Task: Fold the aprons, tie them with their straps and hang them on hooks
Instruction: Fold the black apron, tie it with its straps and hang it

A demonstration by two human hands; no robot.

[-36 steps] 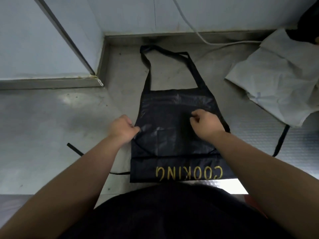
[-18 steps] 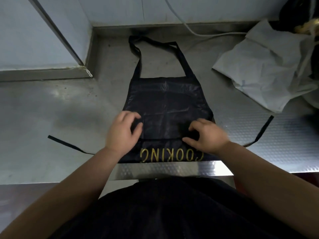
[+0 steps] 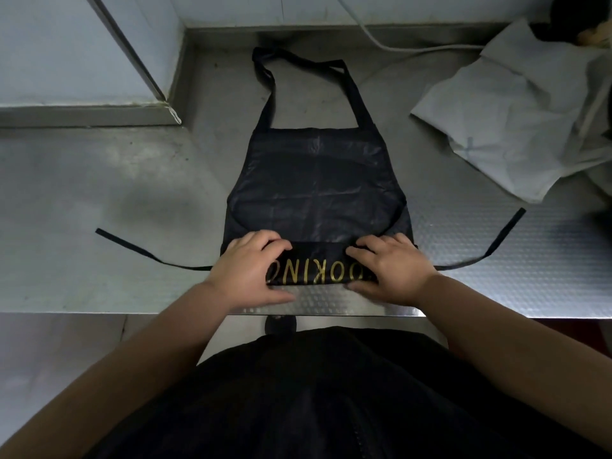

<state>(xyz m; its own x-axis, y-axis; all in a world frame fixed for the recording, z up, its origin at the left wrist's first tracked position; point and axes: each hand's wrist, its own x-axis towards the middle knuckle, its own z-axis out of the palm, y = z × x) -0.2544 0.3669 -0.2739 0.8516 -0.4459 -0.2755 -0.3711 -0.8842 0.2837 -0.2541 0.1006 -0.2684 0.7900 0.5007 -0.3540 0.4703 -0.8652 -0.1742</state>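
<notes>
Both hands on my head-camera feed are curled on the near edge of the black apron [image 3: 314, 187]. The left hand [image 3: 246, 271] has its fingers bent over the far side of the folded band and its thumb stretched along the near side, pinching it. The right hand [image 3: 394, 270] grips the other end of the same band the same way. Between them I can read part of the gold lettering [image 3: 314, 276], upside down to me. Past the knuckles the apron lies flat on the steel table [image 3: 99, 193], glossy and faintly creased, narrowing toward its neck loop [image 3: 351, 91] at the far side. The left waist strap [image 3: 149, 255] trails outward from the band and the right waist strap [image 3: 506, 231] does the same, both flat on the table. A pale crumpled sheet [image 3: 513, 120] sits off to the right, apart from the apron, with a white cable [image 3: 397, 48] running behind it.
</notes>
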